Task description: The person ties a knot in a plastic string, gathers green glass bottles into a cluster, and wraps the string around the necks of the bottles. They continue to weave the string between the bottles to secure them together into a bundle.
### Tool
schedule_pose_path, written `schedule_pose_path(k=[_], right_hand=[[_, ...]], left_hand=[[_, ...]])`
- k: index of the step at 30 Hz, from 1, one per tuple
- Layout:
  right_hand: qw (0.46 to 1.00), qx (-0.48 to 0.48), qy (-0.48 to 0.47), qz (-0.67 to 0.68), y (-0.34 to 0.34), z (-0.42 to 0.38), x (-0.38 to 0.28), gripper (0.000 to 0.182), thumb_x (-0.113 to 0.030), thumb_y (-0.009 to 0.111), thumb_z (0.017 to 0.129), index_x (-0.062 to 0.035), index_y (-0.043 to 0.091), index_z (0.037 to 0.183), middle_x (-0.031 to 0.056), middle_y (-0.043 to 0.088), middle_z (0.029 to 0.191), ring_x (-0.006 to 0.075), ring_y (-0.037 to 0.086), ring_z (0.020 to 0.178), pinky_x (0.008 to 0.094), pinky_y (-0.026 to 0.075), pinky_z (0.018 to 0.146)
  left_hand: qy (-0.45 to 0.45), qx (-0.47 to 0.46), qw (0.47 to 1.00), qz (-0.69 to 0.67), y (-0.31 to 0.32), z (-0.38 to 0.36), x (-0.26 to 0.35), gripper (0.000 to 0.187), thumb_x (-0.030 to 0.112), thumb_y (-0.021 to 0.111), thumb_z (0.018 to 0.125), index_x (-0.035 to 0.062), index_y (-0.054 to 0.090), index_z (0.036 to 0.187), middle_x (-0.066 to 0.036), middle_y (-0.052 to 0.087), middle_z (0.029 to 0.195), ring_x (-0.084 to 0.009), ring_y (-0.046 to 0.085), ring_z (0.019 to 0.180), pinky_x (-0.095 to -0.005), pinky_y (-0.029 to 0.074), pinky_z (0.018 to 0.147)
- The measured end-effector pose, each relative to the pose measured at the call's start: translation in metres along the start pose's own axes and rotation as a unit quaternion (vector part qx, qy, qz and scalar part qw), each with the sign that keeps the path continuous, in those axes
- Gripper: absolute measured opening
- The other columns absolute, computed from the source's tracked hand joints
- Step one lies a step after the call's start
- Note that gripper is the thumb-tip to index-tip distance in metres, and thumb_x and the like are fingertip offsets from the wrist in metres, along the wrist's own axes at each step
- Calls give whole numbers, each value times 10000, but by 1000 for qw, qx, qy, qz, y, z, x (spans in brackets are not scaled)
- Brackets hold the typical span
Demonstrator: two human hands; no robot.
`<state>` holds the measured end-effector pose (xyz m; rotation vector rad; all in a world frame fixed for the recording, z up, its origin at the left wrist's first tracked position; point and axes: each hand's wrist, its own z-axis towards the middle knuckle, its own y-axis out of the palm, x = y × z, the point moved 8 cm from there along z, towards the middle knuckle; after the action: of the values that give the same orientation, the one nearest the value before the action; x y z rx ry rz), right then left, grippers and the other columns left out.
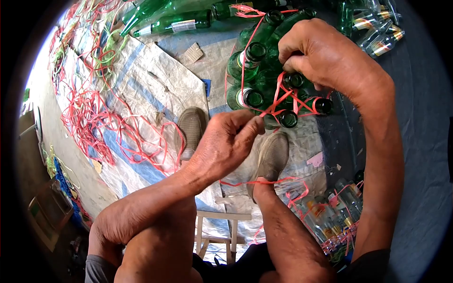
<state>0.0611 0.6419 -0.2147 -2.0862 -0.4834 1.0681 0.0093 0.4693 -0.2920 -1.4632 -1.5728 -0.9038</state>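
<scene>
Several green glass bottles [255,97] stand upright in a tight cluster, with red plastic string [282,98] looped and crossed around their necks. My left hand [233,137] is closed in a pinch on the string, just left of the nearest bottle neck. Over the right side of the cluster, my right hand [306,54] is closed, fingers bent down, with the string rising to its fingertips. It partly hides the bottles beneath it. Another strand runs up the left of the cluster to a frayed red end [248,10] at the back.
Loose green bottles [184,24] lie at the back. Clear bottles lie at the back right [380,35] and stand bundled at the lower right [330,212]. Tangled red string [89,123] covers the left of the woven sheet [155,85]. My shoes flank the work; a wooden stool [224,216] is below.
</scene>
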Motion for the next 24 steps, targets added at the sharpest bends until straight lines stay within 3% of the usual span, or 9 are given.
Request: schedule_pose_path(k=[2, 3, 4, 6, 7, 10, 13, 16, 24], right_hand=[[999, -24, 13, -24, 1, 1, -1, 86, -29, 689, 866, 56, 698, 859, 149, 608, 601, 203, 606, 458, 370, 463, 476], [999, -35, 17, -37, 0, 2, -1, 93, -40, 693, 870, 53, 700, 873, 154, 622, 622, 222, 632, 491, 377, 483, 505], [996, 44, -57, -57, -6, 0, -3, 96, -48, 695, 872, 46, 703, 885, 159, 637, 652, 246, 649, 540, 387, 496, 547], [955, 196, -203, -93, -5, -19, 0, 105, -66, 698, 878, 34, 709, 909, 168, 668, 711, 294, 683, 636, 408, 523, 630], [978, 172, -97, -70, -4, -27, 3, 172, -103, 726, 875, 32, 709, 981, 181, 701, 859, 359, 696, 844, 429, 527, 775], [971, 225, -66, -53, 5, -64, -18, 358, -143, 789, 824, 33, 684, 1118, 186, 696, 1038, 366, 675, 978, 426, 525, 842], [972, 218, 1, -93, 29, -83, -26, 709, -159, 862, 712, -17, 582, 1347, 146, 615, 1295, 349, 597, 1142, 440, 486, 978], [958, 273, 25, -88, 36, -88, -27, 712, -156, 855, 717, -30, 580, 1361, 131, 619, 1275, 337, 595, 1141, 447, 462, 1002], [944, 297, 86, -113, 42, -87, -25, 698, -142, 842, 709, -39, 592, 1352, 112, 641, 1212, 312, 606, 1105, 449, 458, 951]], left_hand=[[-42, 9, 999, 3, -5, -2, 3, 298, 246, 634, 1050, 6, 738, 906, 85, 491, 657, -29, 404, 619, -259, 313, 540], [-14, 12, 1000, 0, -5, -2, 4, 297, 247, 642, 1046, 5, 738, 903, 85, 489, 653, -29, 402, 616, -262, 310, 536], [16, 16, 1000, -1, -7, -2, 7, 295, 248, 650, 1041, 4, 738, 900, 85, 487, 648, -29, 401, 613, -265, 307, 532], [-9, 22, 1000, -10, -10, -3, 6, 290, 242, 656, 1038, -1, 737, 901, 78, 497, 656, -36, 407, 619, -267, 313, 538], [-22, 25, 999, -14, -12, -3, 5, 288, 239, 659, 1037, -3, 736, 901, 74, 503, 660, -39, 411, 621, -268, 317, 541], [-7, 18, 1000, 6, -14, -2, 6, 275, 218, 660, 1037, -13, 732, 907, 65, 514, 673, -47, 427, 640, -277, 333, 553], [-1, 21, 999, 36, -14, -2, 5, 259, 191, 656, 1036, -25, 725, 912, 56, 525, 683, -45, 439, 672, -284, 352, 568], [6, 29, 997, 76, -19, -1, 6, 255, 172, 660, 1029, -38, 707, 893, 51, 524, 680, -38, 438, 689, -285, 357, 569], [11, 24, 987, 157, -28, -1, 18, 210, 129, 657, 1010, -46, 684, 896, 8, 530, 663, -48, 455, 685, -295, 403, 574]])
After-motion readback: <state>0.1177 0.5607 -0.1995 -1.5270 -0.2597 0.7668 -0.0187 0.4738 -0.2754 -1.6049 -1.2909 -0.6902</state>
